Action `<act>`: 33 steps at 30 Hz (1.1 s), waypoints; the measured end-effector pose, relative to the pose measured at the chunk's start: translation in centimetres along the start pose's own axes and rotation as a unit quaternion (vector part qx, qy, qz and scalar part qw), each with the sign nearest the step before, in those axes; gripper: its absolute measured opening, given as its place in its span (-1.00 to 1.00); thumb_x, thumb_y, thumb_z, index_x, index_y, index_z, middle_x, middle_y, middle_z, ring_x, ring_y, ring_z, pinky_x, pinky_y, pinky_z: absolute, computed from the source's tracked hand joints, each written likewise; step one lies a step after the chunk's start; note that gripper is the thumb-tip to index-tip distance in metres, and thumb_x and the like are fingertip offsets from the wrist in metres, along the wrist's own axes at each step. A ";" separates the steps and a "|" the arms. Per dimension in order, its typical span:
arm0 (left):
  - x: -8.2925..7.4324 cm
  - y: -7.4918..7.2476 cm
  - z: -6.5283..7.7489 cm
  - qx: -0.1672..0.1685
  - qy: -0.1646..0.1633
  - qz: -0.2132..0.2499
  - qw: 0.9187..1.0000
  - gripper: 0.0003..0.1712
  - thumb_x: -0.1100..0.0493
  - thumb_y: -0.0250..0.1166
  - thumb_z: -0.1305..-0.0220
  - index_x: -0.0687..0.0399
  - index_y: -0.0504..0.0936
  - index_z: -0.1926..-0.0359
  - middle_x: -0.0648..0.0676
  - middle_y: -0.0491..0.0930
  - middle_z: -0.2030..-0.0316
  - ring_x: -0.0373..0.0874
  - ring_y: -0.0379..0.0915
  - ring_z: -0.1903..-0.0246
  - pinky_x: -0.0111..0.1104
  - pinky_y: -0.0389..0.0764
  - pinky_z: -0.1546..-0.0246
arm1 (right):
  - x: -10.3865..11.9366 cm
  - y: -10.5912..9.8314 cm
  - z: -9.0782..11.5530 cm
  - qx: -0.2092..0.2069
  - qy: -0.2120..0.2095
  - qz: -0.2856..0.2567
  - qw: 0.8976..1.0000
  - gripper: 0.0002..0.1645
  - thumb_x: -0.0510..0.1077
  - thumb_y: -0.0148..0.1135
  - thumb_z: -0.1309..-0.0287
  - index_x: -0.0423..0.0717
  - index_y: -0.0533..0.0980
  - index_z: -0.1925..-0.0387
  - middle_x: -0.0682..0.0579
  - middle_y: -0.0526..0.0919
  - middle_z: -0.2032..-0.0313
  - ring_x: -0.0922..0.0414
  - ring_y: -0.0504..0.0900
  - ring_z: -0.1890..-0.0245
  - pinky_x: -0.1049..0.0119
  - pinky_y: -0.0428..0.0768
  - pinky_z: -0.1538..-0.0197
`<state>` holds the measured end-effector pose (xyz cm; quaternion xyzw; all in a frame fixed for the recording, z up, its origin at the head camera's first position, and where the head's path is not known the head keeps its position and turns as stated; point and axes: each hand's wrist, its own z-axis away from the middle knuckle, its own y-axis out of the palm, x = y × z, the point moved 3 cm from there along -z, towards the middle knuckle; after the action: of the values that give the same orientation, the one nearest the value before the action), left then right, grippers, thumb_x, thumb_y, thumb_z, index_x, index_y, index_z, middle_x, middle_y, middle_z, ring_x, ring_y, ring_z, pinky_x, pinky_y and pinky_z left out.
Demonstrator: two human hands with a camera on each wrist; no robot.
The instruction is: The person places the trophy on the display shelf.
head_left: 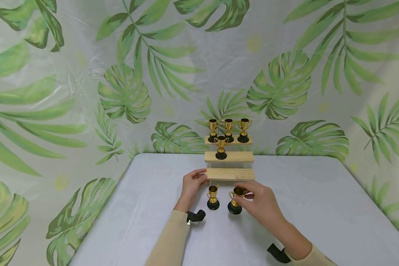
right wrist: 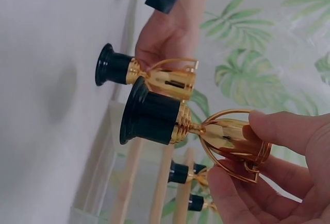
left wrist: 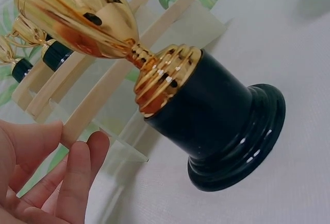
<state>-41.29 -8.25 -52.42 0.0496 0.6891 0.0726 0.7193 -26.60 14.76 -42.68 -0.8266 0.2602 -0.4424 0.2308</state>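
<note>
My right hand (head_left: 261, 201) pinches a small gold trophy cup (head_left: 234, 208) with a black base by its bowl and handles; thumb and fingers lie on either side in the right wrist view. Whether its base touches the table I cannot tell. To its left a matching trophy cup (head_left: 213, 200) stands upright, large in the left wrist view. My left hand (head_left: 190, 186) pinches the left end of the lowest board (head_left: 231, 174) of a three-step wooden stand, thumb above and fingers below.
On the top step (head_left: 249, 142) stand three trophy cups (head_left: 228, 129). The middle step (head_left: 239, 156) bears one trophy cup (head_left: 221, 147) left of centre. A white cloth covers the table (head_left: 319, 207); a leaf-patterned curtain (head_left: 219, 55) hangs behind.
</note>
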 end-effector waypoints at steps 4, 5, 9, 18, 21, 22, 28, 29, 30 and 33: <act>0.0 0.0 0.0 0.000 0.001 0.007 1.000 -0.72 0.37 0.40 -0.26 0.18 0.75 0.00 0.19 0.71 0.17 -0.06 0.70 0.21 -0.12 0.66 -0.02 | 0.0 -0.3 -0.3 -0.004 -0.006 -0.004 1.000 -0.53 -0.24 0.61 0.04 0.02 0.70 0.02 0.17 0.70 0.18 0.25 0.67 0.25 0.35 0.73 0.22; 0.0 0.0 -0.1 -0.001 0.001 0.006 1.000 -0.72 0.37 0.40 -0.26 0.18 0.75 0.00 0.18 0.71 0.17 -0.07 0.69 0.21 -0.12 0.66 -0.02 | 0.0 -0.4 -0.4 -0.005 -0.007 -0.008 1.000 -0.53 -0.24 0.61 0.04 0.01 0.70 0.02 0.17 0.70 0.18 0.25 0.67 0.25 0.34 0.73 0.22; -0.1 0.0 0.0 -0.003 0.006 0.006 1.000 -0.72 0.36 0.40 -0.26 0.20 0.74 -0.01 0.19 0.71 0.17 -0.07 0.69 0.22 -0.14 0.67 0.00 | 0.1 -0.8 -0.7 -0.011 -0.016 -0.011 1.000 -0.53 -0.24 0.61 0.05 -0.01 0.70 0.03 0.17 0.70 0.21 0.24 0.67 0.26 0.37 0.72 0.22; 0.0 0.1 0.1 -0.002 0.006 0.015 1.000 -0.67 0.36 0.44 -0.22 0.24 0.72 -0.03 0.19 0.72 0.21 -0.06 0.71 0.26 -0.09 0.66 -0.02 | -0.2 -2.0 -1.6 -0.028 -0.017 0.007 0.999 -0.51 -0.24 0.61 0.04 -0.02 0.70 0.00 0.17 0.70 0.22 0.22 0.68 0.27 0.34 0.73 0.22; 0.1 0.0 0.0 0.000 0.008 0.019 1.000 -0.64 0.36 0.46 -0.19 0.26 0.71 -0.04 0.20 0.71 0.21 -0.05 0.71 0.25 -0.08 0.65 -0.03 | -0.3 -2.4 -1.8 -0.032 -0.019 0.008 0.999 -0.52 -0.23 0.60 0.03 -0.02 0.70 0.01 0.16 0.70 0.21 0.22 0.68 0.26 0.34 0.73 0.22; 0.1 0.0 0.0 0.001 0.009 0.019 1.000 -0.63 0.36 0.47 -0.19 0.27 0.71 -0.05 0.20 0.71 0.21 -0.04 0.71 0.25 -0.08 0.65 -0.03 | -0.3 -2.5 -1.8 -0.033 -0.020 0.008 0.999 -0.53 -0.23 0.60 0.03 -0.02 0.70 0.01 0.16 0.70 0.21 0.22 0.68 0.26 0.35 0.73 0.22; 0.1 0.0 0.0 0.003 0.006 0.019 1.000 -0.62 0.35 0.49 -0.16 0.26 0.72 -0.04 0.21 0.71 0.20 -0.05 0.71 0.24 -0.15 0.68 0.01 | -0.4 -2.8 -2.1 -0.041 -0.028 0.003 0.999 -0.52 -0.25 0.60 0.03 -0.04 0.69 0.01 0.15 0.70 0.21 0.21 0.68 0.27 0.41 0.71 0.21; 0.1 0.0 0.0 0.003 0.005 0.020 1.000 -0.62 0.36 0.49 -0.15 0.25 0.72 -0.03 0.20 0.70 0.20 -0.05 0.71 0.24 -0.15 0.68 0.01 | -0.5 -2.9 -2.1 -0.042 -0.028 0.003 0.999 -0.52 -0.26 0.60 0.03 -0.04 0.69 0.01 0.14 0.70 0.22 0.21 0.68 0.27 0.41 0.71 0.22; 0.1 0.0 0.1 0.003 0.004 0.021 1.000 -0.62 0.36 0.49 -0.15 0.24 0.73 -0.03 0.20 0.71 0.20 -0.05 0.71 0.25 -0.16 0.68 0.02 | -0.5 -2.9 -2.2 -0.043 -0.026 0.002 0.999 -0.52 -0.26 0.60 0.03 -0.04 0.69 0.00 0.15 0.70 0.22 0.21 0.68 0.28 0.41 0.71 0.22; 0.0 0.0 0.1 0.001 0.004 0.018 1.000 -0.63 0.38 0.49 -0.14 0.24 0.73 -0.02 0.19 0.71 0.21 -0.06 0.71 0.25 -0.18 0.69 0.04 | -0.7 -3.0 -2.3 -0.043 -0.017 0.002 0.999 -0.52 -0.26 0.59 0.02 -0.05 0.69 0.00 0.14 0.70 0.22 0.21 0.68 0.27 0.40 0.71 0.21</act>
<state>-41.17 -8.21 -52.41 0.0623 0.6912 0.0847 0.7150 -28.24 17.11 -40.07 -0.8429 0.2766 -0.4159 0.2002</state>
